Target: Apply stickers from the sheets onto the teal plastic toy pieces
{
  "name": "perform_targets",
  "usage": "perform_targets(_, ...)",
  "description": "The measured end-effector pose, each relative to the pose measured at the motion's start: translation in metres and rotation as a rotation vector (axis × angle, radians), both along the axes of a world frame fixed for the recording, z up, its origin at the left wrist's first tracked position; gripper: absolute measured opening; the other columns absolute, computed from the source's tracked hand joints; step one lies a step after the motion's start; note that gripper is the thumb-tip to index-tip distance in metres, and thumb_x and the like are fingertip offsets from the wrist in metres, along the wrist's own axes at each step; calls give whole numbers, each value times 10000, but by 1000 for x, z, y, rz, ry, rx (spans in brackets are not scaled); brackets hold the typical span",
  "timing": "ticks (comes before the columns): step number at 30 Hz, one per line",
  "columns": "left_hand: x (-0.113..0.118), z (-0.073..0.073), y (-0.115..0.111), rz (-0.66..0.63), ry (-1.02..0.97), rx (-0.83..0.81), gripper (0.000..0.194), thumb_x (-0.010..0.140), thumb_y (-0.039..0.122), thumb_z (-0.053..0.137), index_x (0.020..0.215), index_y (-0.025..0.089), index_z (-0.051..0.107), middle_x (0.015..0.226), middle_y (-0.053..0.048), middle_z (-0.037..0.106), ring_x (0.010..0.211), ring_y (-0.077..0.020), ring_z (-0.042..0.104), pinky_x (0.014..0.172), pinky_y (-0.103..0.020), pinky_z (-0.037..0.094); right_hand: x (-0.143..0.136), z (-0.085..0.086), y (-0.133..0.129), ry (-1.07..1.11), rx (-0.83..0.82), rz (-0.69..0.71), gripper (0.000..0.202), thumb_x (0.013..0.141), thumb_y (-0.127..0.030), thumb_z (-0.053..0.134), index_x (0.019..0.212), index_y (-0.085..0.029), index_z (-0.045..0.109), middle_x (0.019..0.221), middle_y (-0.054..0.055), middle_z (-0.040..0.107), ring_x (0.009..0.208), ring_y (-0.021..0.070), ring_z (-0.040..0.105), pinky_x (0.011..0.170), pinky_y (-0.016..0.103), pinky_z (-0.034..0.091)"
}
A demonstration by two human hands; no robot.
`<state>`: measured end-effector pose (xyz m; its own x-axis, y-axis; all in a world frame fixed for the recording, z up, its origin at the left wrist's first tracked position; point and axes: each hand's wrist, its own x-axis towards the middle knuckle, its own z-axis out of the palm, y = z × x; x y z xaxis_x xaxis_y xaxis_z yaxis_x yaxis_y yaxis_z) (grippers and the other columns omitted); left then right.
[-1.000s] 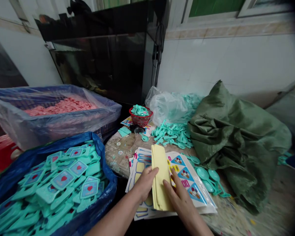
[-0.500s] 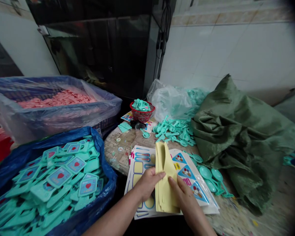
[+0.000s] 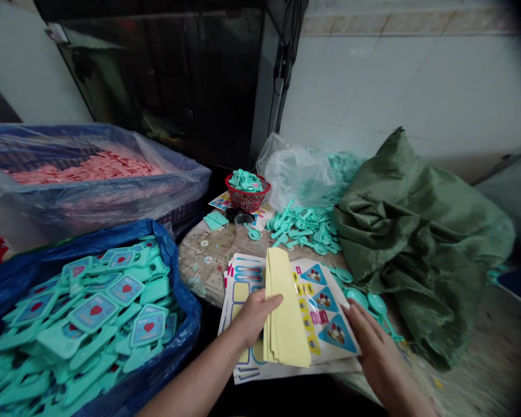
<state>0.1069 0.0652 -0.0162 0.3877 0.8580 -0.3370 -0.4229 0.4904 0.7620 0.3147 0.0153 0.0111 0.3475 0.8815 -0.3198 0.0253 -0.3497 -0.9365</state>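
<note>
My left hand [image 3: 257,317] is closed on a thin stack of pale yellow paper strips [image 3: 282,313], the thumb lying over their left side. Beneath them lies a pile of printed sticker sheets [image 3: 325,307] with blue triangles and yellow and pink shapes, at the front edge of the table. At the sheets' right edge, my right hand [image 3: 373,341] has its fingers stretched out, the tips against or just over that edge. Turquoise toy spoons [image 3: 375,304] lie just beyond its fingertips.
On the left, a blue bag [image 3: 180,289] holds turquoise toy pieces with heart stickers. Behind it, a plastic-lined crate [image 3: 169,188] contains pink pieces. A red basket [image 3: 248,200], a clear plastic bag [image 3: 299,174] and a green sack [image 3: 417,231] stand across the table [image 3: 195,249].
My right hand has let go of the yellow paper and moved right to the sheets' edge. The yellow strips, gaping before, now lie flatter in my left hand. The view has shifted slightly.
</note>
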Motion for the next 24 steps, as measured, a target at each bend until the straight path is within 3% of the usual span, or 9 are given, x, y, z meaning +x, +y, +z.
perform_targets(3, 0, -1, 0, -1, 7, 0, 363, 654, 358, 725, 916, 113, 670, 854, -111, 731, 714, -228, 674, 701, -343, 503, 8, 3, -8, -422, 131, -149, 815, 661, -609, 579, 1326, -171, 402, 1320, 158, 485, 1121, 314, 529, 836, 406, 497)
perform_targets(6, -1, -4, 0, -12, 3, 14, 367, 676, 361, 709, 940, 109, 666, 846, -111, 730, 725, -234, 674, 710, -349, 501, -17, -1, -10, -632, 253, -31, 625, 762, -568, 479, 1234, -159, 501, 1236, 164, 545, 1046, 294, 570, 800, 415, 514)
perform_targets(8, -1, -6, 0, -24, -27, 44, 385, 700, 360, 690, 991, 109, 656, 873, -114, 727, 747, -238, 675, 725, -352, 498, -43, -14, -7, -630, 330, 162, 576, 788, -530, 471, 1203, -136, 531, 1236, 172, 551, 1084, 289, 552, 882, 435, 481)
perform_targets(10, -2, -8, 1, -36, -62, 73, 403, 718, 368, 676, 1024, 107, 648, 900, -119, 723, 761, -239, 675, 738, -350, 494, -66, -33, -1, -681, 363, 257, 644, 746, -500, 553, 1237, -86, 500, 1238, 204, 549, 1137, 314, 518, 940, 474, 440)
perform_targets(14, -1, -11, 2, -59, -90, 97, 435, 702, 395, 690, 1023, 104, 655, 911, -124, 719, 790, -247, 670, 768, -356, 486, -78, -60, 7, -728, 398, 280, 616, 795, -398, 518, 1303, -61, 436, 1295, 209, 502, 1200, 292, 472, 998, 477, 383)
perform_targets(17, -1, -12, 2, -63, -80, 97, 434, 689, 397, 700, 1006, 104, 663, 898, -120, 719, 785, -248, 667, 770, -364, 481, -71, -58, 5, -669, 346, 300, 603, 817, -406, 485, 1317, -73, 432, 1303, 182, 501, 1201, 274, 475, 991, 449, 396)
perform_targets(21, 0, -12, 2, -56, -37, 80, 426, 662, 401, 720, 963, 104, 676, 850, -107, 721, 747, -238, 663, 726, -345, 478, -63, -49, 3, -535, 269, 306, 530, 815, -432, 494, 1284, -186, 501, 1225, 102, 585, 1125, 269, 547, 918, 423, 461)
perform_targets(24, -1, -12, 2, -52, -6, 69, 416, 641, 400, 736, 930, 106, 684, 822, -96, 723, 722, -227, 658, 704, -335, 477, -61, -48, 4, -414, 222, 275, 528, 795, -456, 521, 1251, -190, 539, 1189, 89, 613, 1109, 277, 557, 925, 433, 450)
